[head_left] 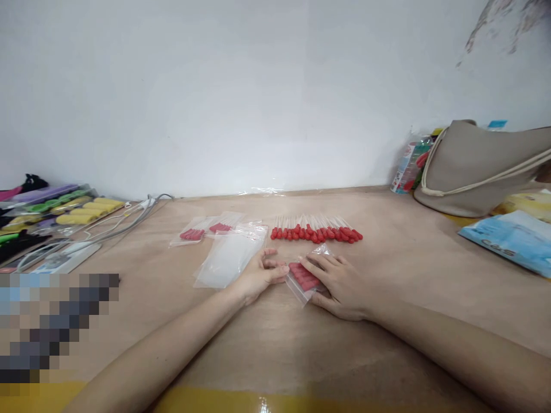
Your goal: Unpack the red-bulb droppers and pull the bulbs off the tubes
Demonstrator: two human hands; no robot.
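Observation:
A small clear bag of red-bulbed droppers (pixel 302 277) lies on the wooden table (pixel 387 275) in front of me. My right hand (pixel 340 282) rests flat on it, fingers stretched out and pressing it down. My left hand (pixel 260 274) touches the bag's left end with curled fingers pinched at its edge. Just beyond, a row of loose red-bulbed droppers (pixel 316 232) lies side by side. Left of my hands sits a stack of empty clear bags (pixel 230 257). Two filled bags (pixel 202 230) lie further back on the left.
A beige tote bag (pixel 482 166) and a bottle (pixel 408 163) stand at the back right by the wall. A blue packet (pixel 510 241) lies on the right. Coloured tools in packaging (pixel 64 209) and grey cables (pixel 124 223) fill the left side.

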